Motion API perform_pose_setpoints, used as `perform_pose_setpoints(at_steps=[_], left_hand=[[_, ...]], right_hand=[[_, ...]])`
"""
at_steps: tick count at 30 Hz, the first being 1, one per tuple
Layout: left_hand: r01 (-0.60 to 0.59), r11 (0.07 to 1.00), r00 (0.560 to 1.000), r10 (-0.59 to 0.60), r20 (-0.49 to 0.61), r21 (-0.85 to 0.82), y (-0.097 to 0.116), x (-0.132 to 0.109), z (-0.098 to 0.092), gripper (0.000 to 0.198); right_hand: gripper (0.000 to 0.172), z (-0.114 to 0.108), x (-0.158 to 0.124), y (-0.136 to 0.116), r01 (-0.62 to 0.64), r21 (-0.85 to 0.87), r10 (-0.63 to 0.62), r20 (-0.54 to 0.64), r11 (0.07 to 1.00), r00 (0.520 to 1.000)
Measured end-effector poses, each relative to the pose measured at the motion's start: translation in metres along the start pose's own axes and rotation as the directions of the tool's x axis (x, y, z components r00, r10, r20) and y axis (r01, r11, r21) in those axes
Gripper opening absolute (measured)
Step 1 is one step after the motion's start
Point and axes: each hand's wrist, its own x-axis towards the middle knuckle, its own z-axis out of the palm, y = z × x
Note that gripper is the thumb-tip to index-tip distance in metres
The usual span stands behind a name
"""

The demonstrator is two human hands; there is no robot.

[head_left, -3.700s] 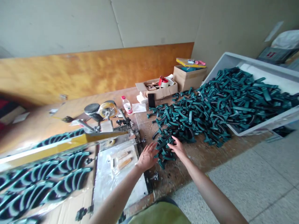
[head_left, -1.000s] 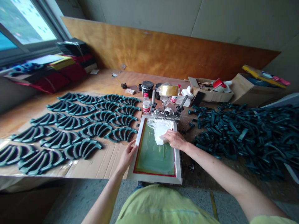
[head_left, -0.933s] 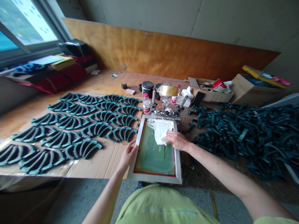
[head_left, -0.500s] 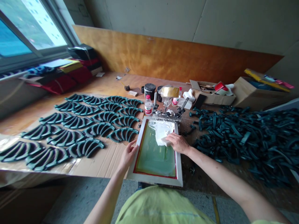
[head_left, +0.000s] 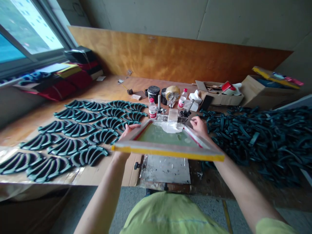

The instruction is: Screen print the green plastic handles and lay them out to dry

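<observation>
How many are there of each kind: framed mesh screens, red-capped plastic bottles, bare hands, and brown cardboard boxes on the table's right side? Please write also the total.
Framed mesh screen: 1
Red-capped plastic bottles: 2
Bare hands: 2
Brown cardboard boxes: 2
Total: 7

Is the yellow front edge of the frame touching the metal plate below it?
Apart. The head view shows the frame tilted up, its yellow front edge raised above the metal plate, whose near part lies uncovered.
</observation>
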Motion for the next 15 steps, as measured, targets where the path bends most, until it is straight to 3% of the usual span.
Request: perform_pose_setpoints(at_steps=[2,6,8,10,11,13,15], left_hand=[[-0.059,0.990,0.998,0.061,0.014,-0.128,0.015,0.019,0.015,0.056],[-0.065,0.974,0.998,0.062,-0.020,-0.218,0.029,0.038,0.033,0.051],[-0.057,0.973,0.995,0.038,-0.089,-0.225,0.018,0.027,0.037,0.050],[0.129,0.979,0.991,-0.134,-0.023,-0.159,-0.008,0.001,0.043,0.054],[0.277,0.957,0.961,-0.273,0.050,-0.090,-0.024,-0.016,0.047,0.057],[0.546,0.835,0.808,-0.547,0.221,0.069,-0.058,-0.050,0.053,0.062],[0.633,0.769,0.736,-0.632,0.243,0.081,-0.086,-0.075,0.050,0.060]], right_hand=[[0.030,0.016,-0.027,0.013,-0.011,0.011,0.010,0.100,1.000,0.995],[0.039,0.051,-0.069,0.006,0.234,0.014,-0.229,0.271,0.972,0.935],[0.027,0.057,-0.079,-0.008,0.322,-0.011,-0.303,0.305,0.947,0.903],[0.011,0.057,-0.092,-0.028,0.324,-0.021,-0.309,0.250,0.946,0.918],[0.008,0.057,-0.100,-0.040,0.325,-0.019,-0.315,0.199,0.946,0.928],[0.010,0.057,-0.121,-0.065,0.398,0.003,-0.396,0.118,0.917,0.911],[0.012,0.058,-0.140,-0.082,0.567,0.066,-0.571,0.130,0.821,0.811]])
